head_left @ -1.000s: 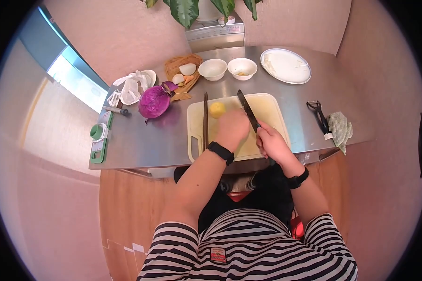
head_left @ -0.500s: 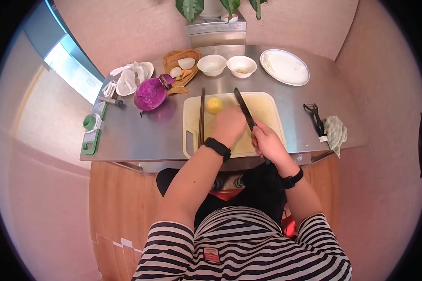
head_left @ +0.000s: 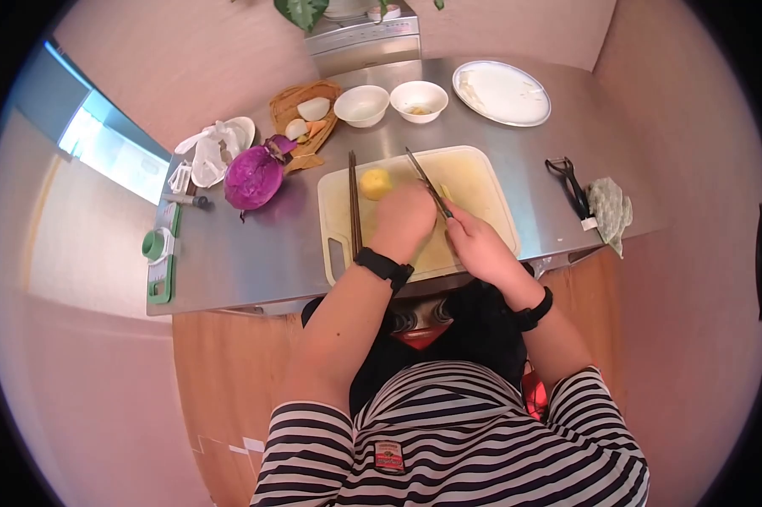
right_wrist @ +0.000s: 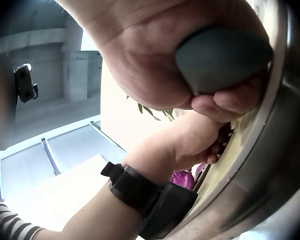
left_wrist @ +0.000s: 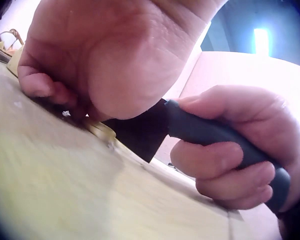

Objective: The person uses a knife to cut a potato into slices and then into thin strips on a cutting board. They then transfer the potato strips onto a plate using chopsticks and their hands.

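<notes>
My right hand (head_left: 484, 246) grips the dark handle of a kitchen knife (left_wrist: 215, 132), whose blade reaches forward over the pale cutting board (head_left: 469, 169). Close to the blade's left side is my left hand (head_left: 408, 221), its fingers curled down at the board. Under those fingers, a pale yellow piece (left_wrist: 101, 131) peeks out against the blade; most of it is hidden. A rounded yellow chunk (head_left: 376, 183) sits on the board ahead of the left hand. Right of the knife lies a thin yellowish strip (head_left: 445, 193). Dark chopsticks (head_left: 355, 203) lie along the board's left part.
Left of the board are a cut purple cabbage (head_left: 254, 177) and a green-framed slicer (head_left: 161, 262). Behind stand a basket (head_left: 300, 101) with vegetable pieces, two white bowls (head_left: 362, 106) and an oval plate (head_left: 501, 93). A black peeler (head_left: 571, 186) lies at right beside a cloth (head_left: 609, 211).
The knife blade has turned so that its face shows narrower, and the yellowish strip to its right now shows. Both hands stay close together over the board while the head view shifts.
</notes>
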`<control>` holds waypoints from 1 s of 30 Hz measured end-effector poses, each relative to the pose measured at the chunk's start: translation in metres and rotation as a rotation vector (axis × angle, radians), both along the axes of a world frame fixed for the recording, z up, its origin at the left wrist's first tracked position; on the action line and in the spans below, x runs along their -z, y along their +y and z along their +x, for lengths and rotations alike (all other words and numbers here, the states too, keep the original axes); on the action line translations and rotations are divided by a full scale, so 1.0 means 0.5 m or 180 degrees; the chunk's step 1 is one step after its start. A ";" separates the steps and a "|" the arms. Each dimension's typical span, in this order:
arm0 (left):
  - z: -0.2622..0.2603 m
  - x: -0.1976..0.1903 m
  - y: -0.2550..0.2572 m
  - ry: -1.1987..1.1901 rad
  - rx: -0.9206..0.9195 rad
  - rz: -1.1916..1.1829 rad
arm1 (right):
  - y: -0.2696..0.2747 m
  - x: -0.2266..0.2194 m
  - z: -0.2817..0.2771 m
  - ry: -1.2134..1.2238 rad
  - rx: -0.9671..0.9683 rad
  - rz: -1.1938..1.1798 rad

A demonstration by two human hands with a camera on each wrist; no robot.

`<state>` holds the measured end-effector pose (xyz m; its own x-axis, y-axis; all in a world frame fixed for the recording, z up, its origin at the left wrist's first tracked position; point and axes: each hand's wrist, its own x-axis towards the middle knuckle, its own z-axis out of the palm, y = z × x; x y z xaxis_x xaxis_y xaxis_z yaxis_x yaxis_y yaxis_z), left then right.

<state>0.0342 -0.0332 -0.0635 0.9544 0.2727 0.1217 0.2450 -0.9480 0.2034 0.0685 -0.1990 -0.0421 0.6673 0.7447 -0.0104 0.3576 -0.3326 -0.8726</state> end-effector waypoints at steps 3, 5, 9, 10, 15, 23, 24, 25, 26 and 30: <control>0.004 0.008 0.006 0.0062 0.0030 0.0033 | 0.007 -0.005 -0.004 -0.0080 0.0013 0.0010; 0.007 0.010 0.008 0.0174 -0.0002 0.0007 | 0.011 0.000 -0.005 -0.0127 0.0019 0.0001; 0.005 0.001 0.007 0.0271 0.0010 0.0041 | 0.023 0.029 0.002 -0.0421 -0.0013 0.0213; 0.006 0.002 0.007 0.0268 0.0015 0.0044 | 0.027 0.031 0.004 -0.0515 -0.0025 0.0273; 0.009 0.012 0.008 0.0096 -0.0138 -0.0110 | 0.044 0.037 0.030 -0.0492 -0.0110 0.0045; 0.008 0.009 0.008 0.0045 -0.0226 -0.0270 | 0.010 0.012 0.007 0.0349 0.0038 0.0104; 0.007 0.009 0.007 0.0065 -0.0254 -0.0324 | 0.007 0.012 0.005 0.0469 0.0054 0.0176; 0.006 0.010 0.006 0.0065 -0.0263 -0.0331 | 0.006 0.012 0.002 0.0589 0.0068 0.0251; 0.005 0.010 0.005 0.0010 -0.0260 -0.0369 | 0.004 0.017 0.001 0.0588 0.0055 0.0246; 0.000 0.013 0.015 -0.0031 0.0162 -0.0019 | 0.002 0.016 0.003 0.0958 -0.0002 0.0291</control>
<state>0.0344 -0.0259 -0.0701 0.9658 0.2246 0.1298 0.1944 -0.9579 0.2111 0.0702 -0.1982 -0.0501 0.6441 0.7520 -0.1404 0.0787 -0.2477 -0.9656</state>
